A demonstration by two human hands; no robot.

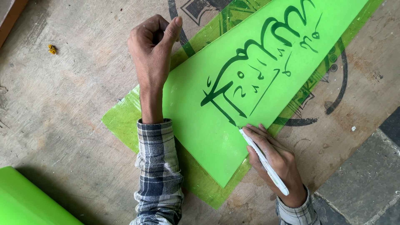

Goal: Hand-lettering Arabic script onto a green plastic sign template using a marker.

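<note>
green sheet [233, 104] cut off at top edge, second green sheet [25, 200] cropped at bottom-left corner

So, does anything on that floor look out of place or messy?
Only a small yellow scrap lying alone on the bare board near the top left, away from the green sheet. Otherwise nothing stands out.

Head view, straight down, close overhead.

sign-painting workshop, worn plywood floor [62, 108], hand-lettered green sheet [233, 83], stone paving [366, 179]
</note>
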